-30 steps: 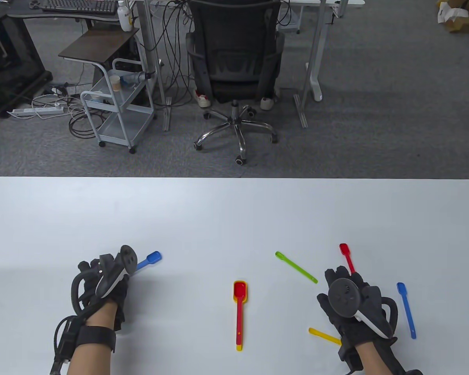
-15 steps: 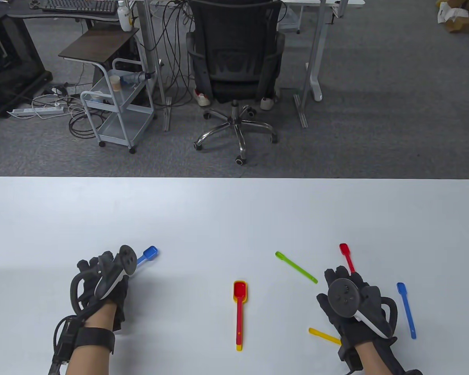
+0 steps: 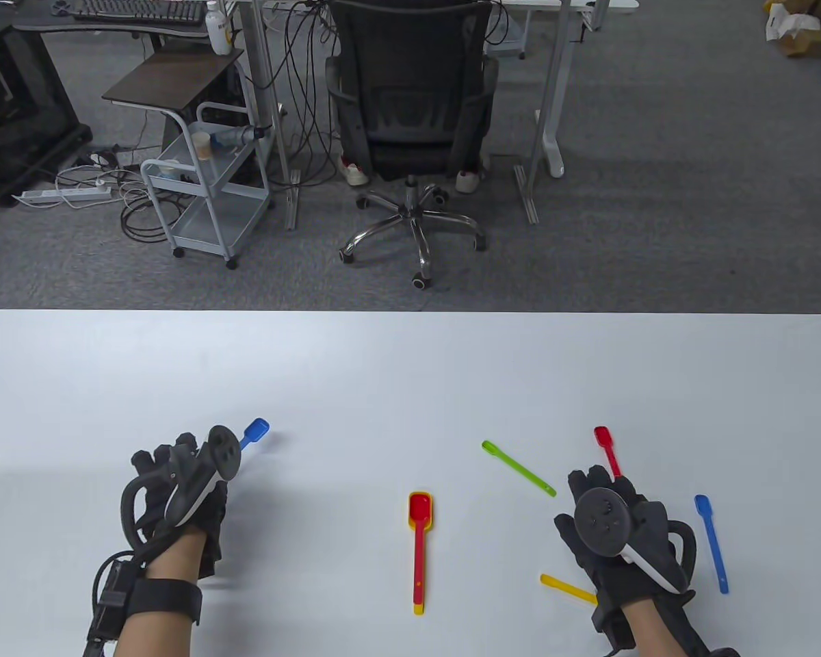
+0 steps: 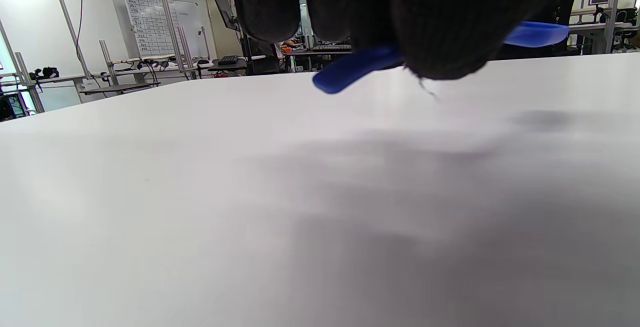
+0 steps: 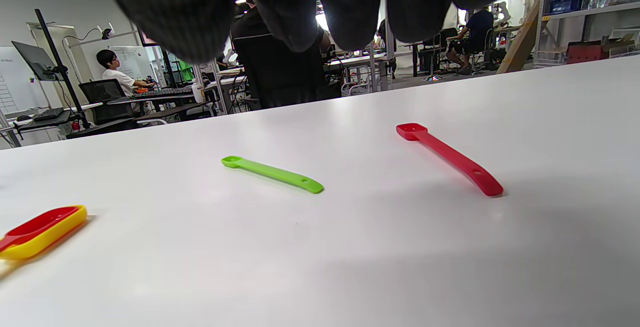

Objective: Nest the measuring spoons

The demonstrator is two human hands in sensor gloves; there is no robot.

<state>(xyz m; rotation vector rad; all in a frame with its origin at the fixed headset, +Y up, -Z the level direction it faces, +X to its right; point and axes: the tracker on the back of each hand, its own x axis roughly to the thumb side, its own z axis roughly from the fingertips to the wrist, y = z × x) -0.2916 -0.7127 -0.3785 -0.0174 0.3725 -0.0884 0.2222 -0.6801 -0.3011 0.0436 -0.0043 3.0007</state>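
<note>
Table (image 3: 383, 383): red spoon (image 3: 420, 510) in yellow spoon (image 3: 413, 525)

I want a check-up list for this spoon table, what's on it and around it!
Surface: white table.
Job's things: red spoon nested in yellow spoon; green spoon, small red spoon, long blue spoon and thin yellow spoon lie loose.
Clutter: nothing seen.
Grippers: left hand holds blue scoop above the table; right hand rests flat, holding nothing.
Cables: glove wires; tangle under desks.
Surroundings: office chair, trolley.
</note>
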